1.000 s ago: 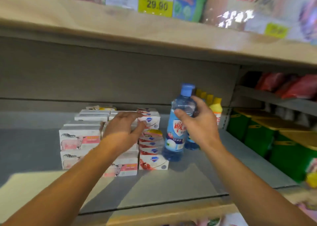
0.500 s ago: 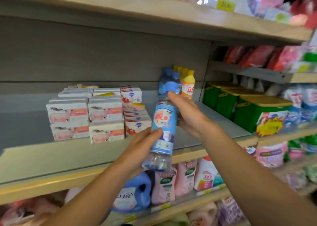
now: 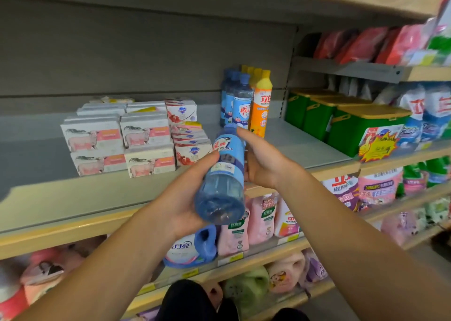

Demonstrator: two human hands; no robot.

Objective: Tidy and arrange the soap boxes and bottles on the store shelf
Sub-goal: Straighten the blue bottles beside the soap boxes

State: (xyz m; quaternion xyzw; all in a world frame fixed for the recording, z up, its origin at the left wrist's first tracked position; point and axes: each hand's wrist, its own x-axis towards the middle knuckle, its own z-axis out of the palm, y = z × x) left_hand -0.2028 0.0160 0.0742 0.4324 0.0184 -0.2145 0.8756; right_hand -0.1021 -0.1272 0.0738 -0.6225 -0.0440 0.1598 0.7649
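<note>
Store shelf (image 3: 305, 147): blue bottle (image 3: 223, 174) tilted, gripped between left hand (image 3: 185, 198) and right hand (image 3: 264, 164), fingers curled round it.

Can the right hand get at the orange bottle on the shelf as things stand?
Probably not yet: the right hand is busy holding the blue bottle with the left hand. The path to the orange bottle looks free.

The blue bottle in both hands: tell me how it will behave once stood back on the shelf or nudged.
The blue bottle looks tall and narrow, so it probably tips easily if nudged high. Its round body would likely roll if laid on the shelf. The clear plastic seems smooth and full of liquid, so fairly heavy for its size and perhaps slippery; the left hand and right hand both support it.
</note>
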